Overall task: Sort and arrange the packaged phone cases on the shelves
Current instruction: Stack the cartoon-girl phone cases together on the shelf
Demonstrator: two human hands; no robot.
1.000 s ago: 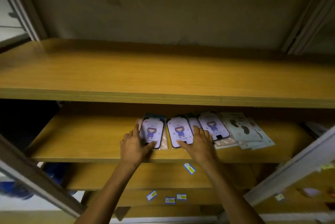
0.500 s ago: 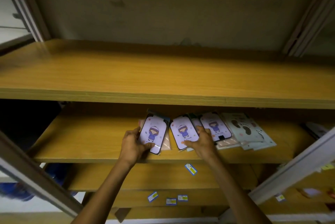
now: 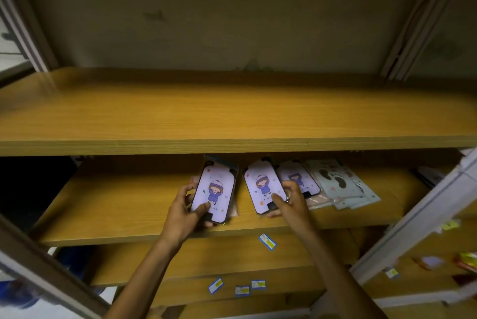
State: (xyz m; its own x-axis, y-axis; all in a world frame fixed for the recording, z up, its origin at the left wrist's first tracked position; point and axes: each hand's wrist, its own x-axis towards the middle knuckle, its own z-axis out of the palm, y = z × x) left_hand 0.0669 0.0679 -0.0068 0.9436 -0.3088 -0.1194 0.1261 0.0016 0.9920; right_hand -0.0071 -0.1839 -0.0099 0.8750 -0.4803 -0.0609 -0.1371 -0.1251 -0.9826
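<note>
Your left hand (image 3: 184,211) grips one purple phone case (image 3: 215,191) on the middle shelf (image 3: 116,205), while your right hand (image 3: 291,202) pinches another case (image 3: 263,186).

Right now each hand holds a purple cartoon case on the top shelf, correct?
Wrong shelf. The head view shows the left hand and right hand each gripping a purple cartoon case on the second shelf; the top shelf holds none.

Both bare forearms stretched forward and up, well apart. Left hand (image 3: 183,211) curled, thumb pressed flat on top, fingers wrapped round the far edge. Right hand (image 3: 291,201) likewise curled, thumb on top, ring on one finger.
</note>
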